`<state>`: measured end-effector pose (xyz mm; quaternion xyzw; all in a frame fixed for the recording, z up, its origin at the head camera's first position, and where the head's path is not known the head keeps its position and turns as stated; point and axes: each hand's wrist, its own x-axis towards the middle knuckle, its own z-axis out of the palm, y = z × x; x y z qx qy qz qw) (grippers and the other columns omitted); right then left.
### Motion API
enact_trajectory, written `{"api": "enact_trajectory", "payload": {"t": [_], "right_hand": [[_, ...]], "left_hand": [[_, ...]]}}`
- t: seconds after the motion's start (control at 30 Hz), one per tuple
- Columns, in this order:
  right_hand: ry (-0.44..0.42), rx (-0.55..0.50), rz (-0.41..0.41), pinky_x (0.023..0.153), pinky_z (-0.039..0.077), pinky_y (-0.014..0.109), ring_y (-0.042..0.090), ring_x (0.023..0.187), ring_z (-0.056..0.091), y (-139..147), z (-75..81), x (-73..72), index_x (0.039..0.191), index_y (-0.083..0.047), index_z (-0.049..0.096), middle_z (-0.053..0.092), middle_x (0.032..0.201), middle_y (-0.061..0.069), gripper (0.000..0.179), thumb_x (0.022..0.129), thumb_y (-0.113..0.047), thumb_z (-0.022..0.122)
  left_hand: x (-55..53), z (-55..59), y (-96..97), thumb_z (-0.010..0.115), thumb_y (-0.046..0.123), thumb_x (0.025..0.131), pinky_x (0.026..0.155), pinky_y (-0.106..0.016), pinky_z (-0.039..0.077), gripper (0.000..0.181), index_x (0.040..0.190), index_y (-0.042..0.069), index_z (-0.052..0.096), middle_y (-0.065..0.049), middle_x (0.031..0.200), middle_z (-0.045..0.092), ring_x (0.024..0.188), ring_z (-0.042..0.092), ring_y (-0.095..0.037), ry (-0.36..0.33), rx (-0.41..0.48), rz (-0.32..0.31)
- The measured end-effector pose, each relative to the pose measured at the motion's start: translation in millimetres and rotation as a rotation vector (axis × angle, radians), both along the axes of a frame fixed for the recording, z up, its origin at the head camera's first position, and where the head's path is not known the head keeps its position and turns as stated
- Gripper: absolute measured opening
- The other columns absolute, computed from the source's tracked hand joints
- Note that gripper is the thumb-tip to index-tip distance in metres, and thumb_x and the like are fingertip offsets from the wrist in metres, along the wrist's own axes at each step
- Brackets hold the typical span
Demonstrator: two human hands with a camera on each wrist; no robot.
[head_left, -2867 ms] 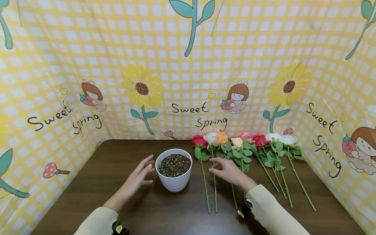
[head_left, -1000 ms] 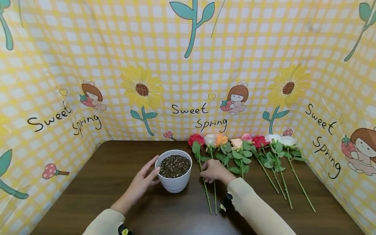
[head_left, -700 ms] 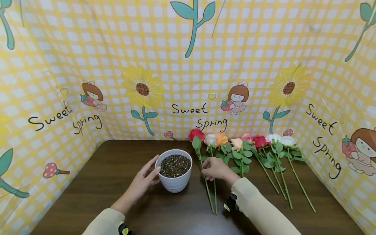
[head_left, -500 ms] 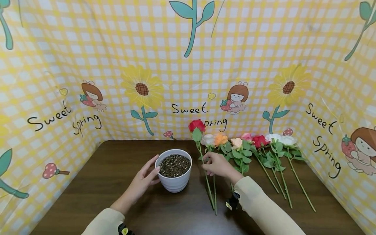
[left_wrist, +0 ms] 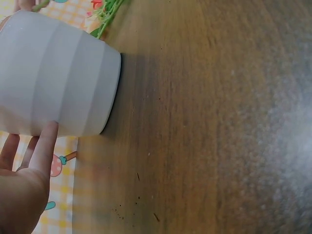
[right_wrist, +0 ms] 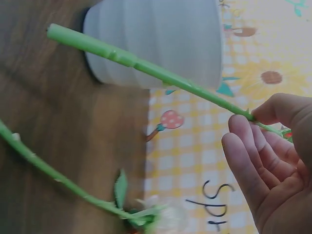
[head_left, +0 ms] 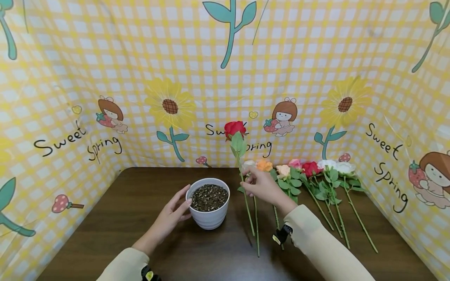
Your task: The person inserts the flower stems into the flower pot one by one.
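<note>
Right hand has a red rose pinched by the stem, about 2 o'clock from the pot. Left hand, at 8 o'clock, just touches the pot, fingers pretty straight. Only the head cam clearly shows soil; only the left wrist cam shows dark crumbs. Count: one pot, one held rose, seven other blooms lying around 2 o'clock.

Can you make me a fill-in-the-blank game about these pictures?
1. The right hand pinches a ____ rose by its stem.
2. The person's ____ hand touches the white pot.
3. Inside the pot is dark ____.
4. The checked cloth says "Sweet ____".

Missing words: red; left; soil; Spring.
</note>
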<state>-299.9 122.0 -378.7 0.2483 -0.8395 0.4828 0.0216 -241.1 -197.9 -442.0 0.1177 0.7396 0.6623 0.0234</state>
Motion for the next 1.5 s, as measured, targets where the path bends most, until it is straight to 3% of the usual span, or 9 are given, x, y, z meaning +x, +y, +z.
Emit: {"api": "enact_trajectory", "payload": {"t": [0.27, 0.43, 0.6, 0.77, 1.0, 1.27, 1.5], "right_hand": [[0.13, 0.025, -0.019, 0.054, 0.054, 0.033, 0.02, 0.063, 0.064, 0.2, 20.7, 5.5, 0.118, -0.009, 0.061, 0.065, 0.075, 0.0, 0.025, 0.095, -0.013, 0.067], [0.185, -0.021, -0.004, 0.054, 0.054, 0.032, 0.021, 0.063, 0.064, -4.0, 33.3, 8.9, 0.121, -0.007, 0.061, 0.065, 0.077, 0.0, 0.027, 0.096, -0.011, 0.066], [0.278, -0.04, -0.017, 0.052, 0.052, 0.03, 0.013, 0.061, 0.062, -10.1, 50.8, 14.6, 0.122, -0.008, 0.061, 0.064, 0.082, -0.002, 0.026, 0.096, -0.012, 0.065], [0.334, -0.103, 0.01, 0.053, 0.055, 0.031, 0.015, 0.064, 0.064, -17.7, 63.6, 18.2, 0.123, -0.004, 0.06, 0.065, 0.088, 0.005, 0.027, 0.097, -0.007, 0.065], [0.327, -0.205, 0.069, 0.056, 0.056, 0.031, 0.028, 0.068, 0.066, -32.0, 69.4, 20.3, 0.127, -0.003, 0.058, 0.067, 0.091, 0.009, 0.03, 0.099, -0.008, 0.064], [0.394, -0.26, 0.112, 0.058, 0.059, 0.033, 0.014, 0.067, 0.068, -50.9, 73.1, 15.7, 0.128, -0.008, 0.058, 0.068, 0.092, 0.011, 0.028, 0.101, -0.011, 0.062], [0.442, -0.243, 0.144, 0.061, 0.058, 0.031, 0.015, 0.072, 0.069, -68.9, 71.2, 9.4, 0.128, -0.005, 0.057, 0.07, 0.096, 0.011, 0.027, 0.101, -0.009, 0.06]], "left_hand": [[-3.1, -3.1, 0.5, 0.053, 0.026, 0.106, 0.096, -0.046, 0.053, 0.054, 0.157, 0.022, 0.034, -0.016, 0.155, 0.03, 0.131, 0.043, -0.037, 0.002, 0.005, -0.001], [-3.7, -2.3, 1.2, 0.054, 0.026, 0.106, 0.096, -0.045, 0.053, 0.055, 0.157, 0.021, 0.033, -0.017, 0.155, 0.03, 0.132, 0.042, -0.038, 0.0, 0.006, -0.005], [-5.1, -1.1, 1.9, 0.054, 0.027, 0.106, 0.096, -0.045, 0.053, 0.055, 0.157, 0.022, 0.033, -0.016, 0.156, 0.029, 0.132, 0.042, -0.038, -0.001, 0.007, -0.004], [-5.3, -0.7, 2.3, 0.054, 0.028, 0.106, 0.096, -0.046, 0.053, 0.055, 0.157, 0.023, 0.034, -0.014, 0.157, 0.029, 0.132, 0.042, -0.037, -0.007, 0.004, 0.001], [-1.2, -0.5, 1.3, 0.053, 0.026, 0.106, 0.097, -0.047, 0.052, 0.055, 0.157, 0.022, 0.033, -0.015, 0.156, 0.03, 0.132, 0.042, -0.037, -0.008, 0.003, 0.011], [0.4, -0.7, 1.6, 0.054, 0.028, 0.106, 0.097, -0.046, 0.052, 0.055, 0.157, 0.023, 0.033, -0.015, 0.157, 0.03, 0.132, 0.042, -0.037, -0.009, -0.001, 0.015], [-0.6, -1.1, 0.7, 0.053, 0.026, 0.106, 0.097, -0.047, 0.052, 0.056, 0.158, 0.02, 0.032, -0.016, 0.156, 0.03, 0.132, 0.042, -0.037, -0.004, 0.009, 0.011]]}}
